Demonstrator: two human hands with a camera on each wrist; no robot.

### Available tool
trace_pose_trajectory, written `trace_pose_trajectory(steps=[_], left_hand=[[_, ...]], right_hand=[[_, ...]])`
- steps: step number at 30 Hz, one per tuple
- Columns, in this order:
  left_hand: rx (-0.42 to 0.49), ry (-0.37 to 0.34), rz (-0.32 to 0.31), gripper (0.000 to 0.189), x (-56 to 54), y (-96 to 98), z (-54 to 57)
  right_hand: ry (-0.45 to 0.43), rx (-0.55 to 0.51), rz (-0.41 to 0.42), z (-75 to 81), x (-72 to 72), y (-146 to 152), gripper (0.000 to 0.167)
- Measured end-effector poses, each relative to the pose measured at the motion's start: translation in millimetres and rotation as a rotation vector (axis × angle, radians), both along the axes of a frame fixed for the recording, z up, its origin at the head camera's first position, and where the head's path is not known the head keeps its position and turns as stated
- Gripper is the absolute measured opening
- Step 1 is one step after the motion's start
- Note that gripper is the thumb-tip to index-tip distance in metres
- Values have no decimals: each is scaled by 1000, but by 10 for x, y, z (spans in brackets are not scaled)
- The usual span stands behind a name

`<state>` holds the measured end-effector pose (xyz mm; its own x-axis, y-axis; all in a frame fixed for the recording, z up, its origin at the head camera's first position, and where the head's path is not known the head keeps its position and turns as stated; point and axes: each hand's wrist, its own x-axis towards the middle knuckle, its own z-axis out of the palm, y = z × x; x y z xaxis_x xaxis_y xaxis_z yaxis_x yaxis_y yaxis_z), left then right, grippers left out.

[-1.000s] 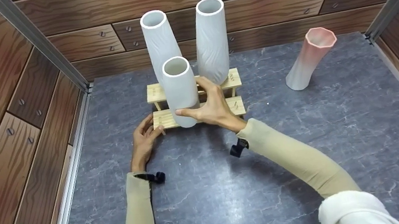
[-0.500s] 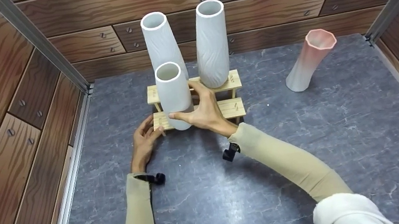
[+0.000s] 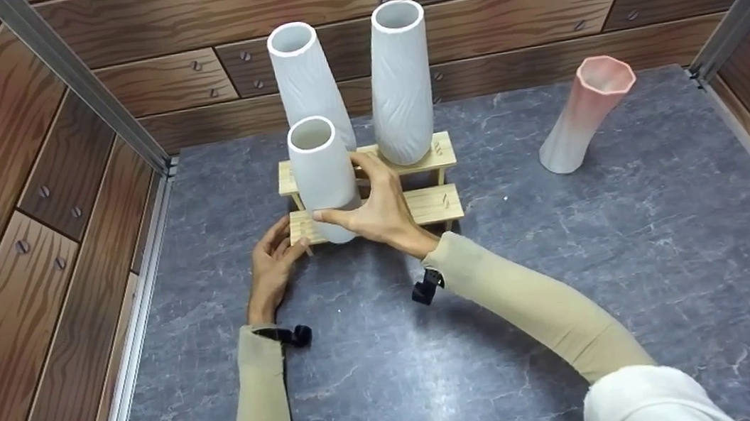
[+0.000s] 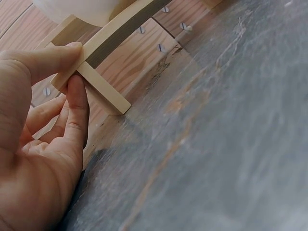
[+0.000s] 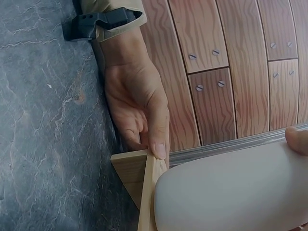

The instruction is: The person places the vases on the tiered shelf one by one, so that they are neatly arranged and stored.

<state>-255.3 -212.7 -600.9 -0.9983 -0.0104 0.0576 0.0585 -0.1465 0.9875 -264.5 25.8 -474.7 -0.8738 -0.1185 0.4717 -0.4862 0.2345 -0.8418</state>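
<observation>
My right hand [image 3: 379, 213] grips a white vase [image 3: 323, 181], thumb in front and fingers round its right side. The vase is upright at the left of the lower step of a two-step wooden stand [image 3: 435, 204]. In the right wrist view its base meets the board [image 5: 150, 192], and only my right thumb [image 5: 298, 139] shows beside it. My left hand [image 3: 273, 269] pinches the front left corner of that step; in the left wrist view its thumb is on top and a finger underneath. Two taller white vases, a left one [image 3: 305, 79] and a right one [image 3: 400, 86], stand on the upper step.
A pink-and-white vase [image 3: 585, 114] stands on the grey marbled surface [image 3: 502, 309] to the right. Wood-patterned panels [image 3: 522, 13] enclose the back and sides, with a metal rail [image 3: 139, 325] along the left.
My right hand has moved the front vase left along the lower step, with only a slight shift in the last half second. My left hand keeps its place on the stand.
</observation>
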Motion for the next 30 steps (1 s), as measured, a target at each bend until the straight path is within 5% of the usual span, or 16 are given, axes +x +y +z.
trace_pose_trajectory(steps=[30], left_hand=[[-29,-12,4,67,2,8,15]], right_hand=[[90,74,-45,-72,28,-63,93]])
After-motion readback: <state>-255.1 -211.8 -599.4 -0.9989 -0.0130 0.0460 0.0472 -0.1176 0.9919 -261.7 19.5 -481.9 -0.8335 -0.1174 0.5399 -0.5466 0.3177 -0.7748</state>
